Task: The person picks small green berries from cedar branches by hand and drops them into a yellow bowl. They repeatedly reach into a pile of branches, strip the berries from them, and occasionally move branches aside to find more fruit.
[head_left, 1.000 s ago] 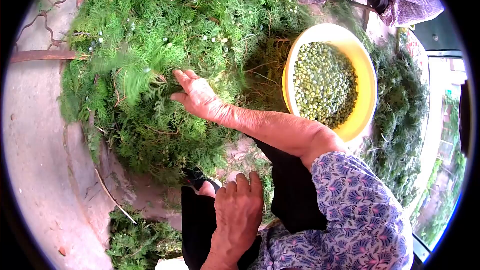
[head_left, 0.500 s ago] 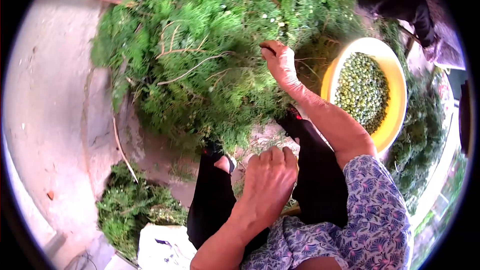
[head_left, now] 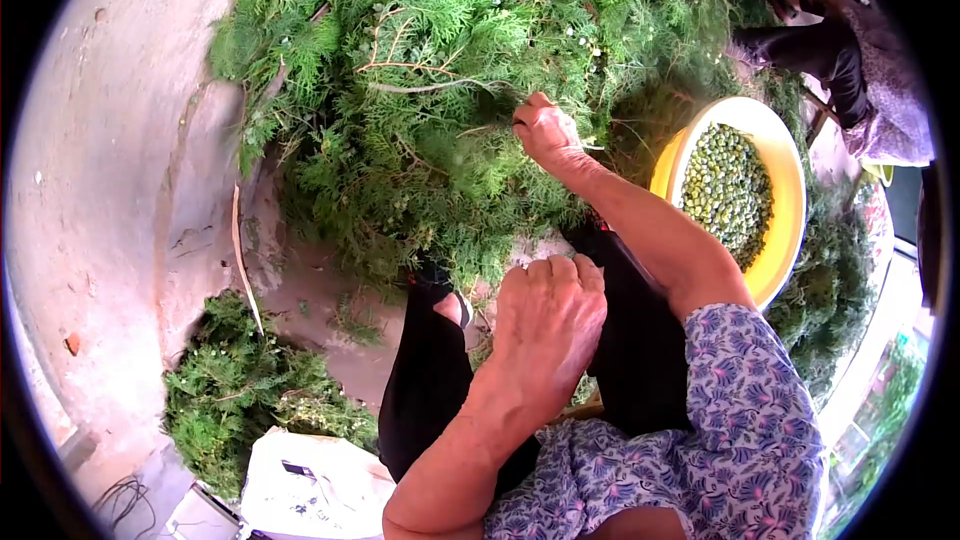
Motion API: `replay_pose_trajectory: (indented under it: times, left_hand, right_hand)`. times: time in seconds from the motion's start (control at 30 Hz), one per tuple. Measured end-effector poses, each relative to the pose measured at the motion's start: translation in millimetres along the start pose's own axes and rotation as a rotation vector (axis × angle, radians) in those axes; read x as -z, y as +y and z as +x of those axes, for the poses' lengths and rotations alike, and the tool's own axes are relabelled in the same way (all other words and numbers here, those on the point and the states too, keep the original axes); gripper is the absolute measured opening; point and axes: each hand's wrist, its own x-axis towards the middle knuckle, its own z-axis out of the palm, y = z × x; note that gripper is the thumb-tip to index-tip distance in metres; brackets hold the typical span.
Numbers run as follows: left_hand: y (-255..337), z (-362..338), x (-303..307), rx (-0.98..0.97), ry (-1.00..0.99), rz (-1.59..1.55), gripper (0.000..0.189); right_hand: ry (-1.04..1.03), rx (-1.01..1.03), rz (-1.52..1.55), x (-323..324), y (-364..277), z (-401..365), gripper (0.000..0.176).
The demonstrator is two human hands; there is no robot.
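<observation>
My right hand (head_left: 548, 130) reaches into a large heap of green evergreen branches (head_left: 450, 170), its fingers closed on an evergreen branch. A bare grey stem (head_left: 430, 87) runs leftward from near those fingertips. The exact pinch point is hidden by the fingers. Low in the middle, over my lap, my left hand (head_left: 550, 305) is curled closed with its back toward me. Whatever its fingers hold is out of sight. Beside my right forearm stands a yellow tub (head_left: 790, 230), tilted in view, with many small round green cones (head_left: 728, 190) in it.
A smaller pile of cut greenery (head_left: 240, 380) lies at lower left, near a white sack-like object (head_left: 315, 485). A peeled stick (head_left: 240, 260) rests on the concrete floor (head_left: 120, 190). Another person's dark-clad leg (head_left: 810, 55) shows at upper right, with more branches behind the tub.
The view has shifted slightly. My right hand has moved a little lower relative to the heap, and the grey stem near it has turned. My left hand stays curled over my lap.
</observation>
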Motion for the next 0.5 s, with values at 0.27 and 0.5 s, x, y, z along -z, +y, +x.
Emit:
replay_pose_trajectory:
  times: [0.27, 0.5]
  left_hand:
    - [-16.0, -17.1, 3.3, 0.062, 0.173, -0.047, 0.02]
    - [-42.3, -25.7, 6.2, 0.238, 0.532, -0.2, 0.015]
  right_hand:
    - [0.176, 0.106, 0.364, 63.3, -22.7, -2.7, 0.017]
    - [0.005, -0.073, 0.679, 149.8, -86.1, -23.5, 0.015]
